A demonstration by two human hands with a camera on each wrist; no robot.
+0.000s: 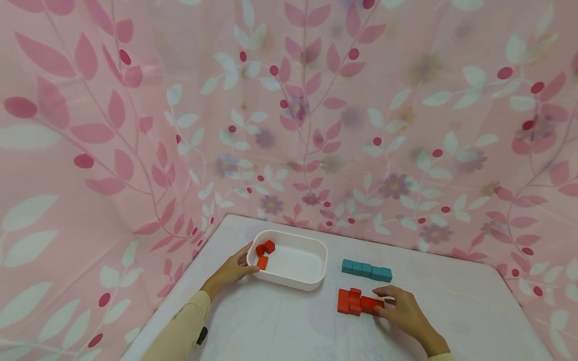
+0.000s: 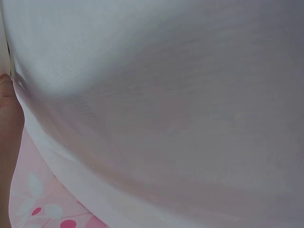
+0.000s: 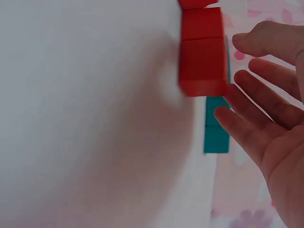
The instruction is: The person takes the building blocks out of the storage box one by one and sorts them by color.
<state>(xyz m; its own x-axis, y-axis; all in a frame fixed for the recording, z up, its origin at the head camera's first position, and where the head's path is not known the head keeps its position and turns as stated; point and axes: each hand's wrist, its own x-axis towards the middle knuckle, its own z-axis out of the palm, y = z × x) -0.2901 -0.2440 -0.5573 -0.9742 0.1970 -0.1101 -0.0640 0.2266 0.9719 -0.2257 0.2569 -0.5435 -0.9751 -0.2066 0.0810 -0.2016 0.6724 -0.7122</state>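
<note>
Nearest the person, the right hand (image 1: 403,312) lies low on the white table (image 1: 280,326), fingers straight and spread loosely, fingertips (image 3: 237,92) touching the end of the red block cluster (image 1: 356,301); it grips nothing. The wrist view shows the open palm beside the red blocks, not wrapped round them. The left hand (image 1: 231,271), cream sleeve (image 1: 180,331) behind it, rests against the near-left corner of the white tub (image 1: 316,273), thumb at the rim; cannot tell whether the fingers curl round the wall. Inside the tub, at its left end, sit a few small red blocks (image 1: 264,253). Just beyond the red cluster lies a teal block row (image 1: 367,270), apart from it. Behind everything hangs a pink leaf-print curtain (image 1: 289,110).
</note>
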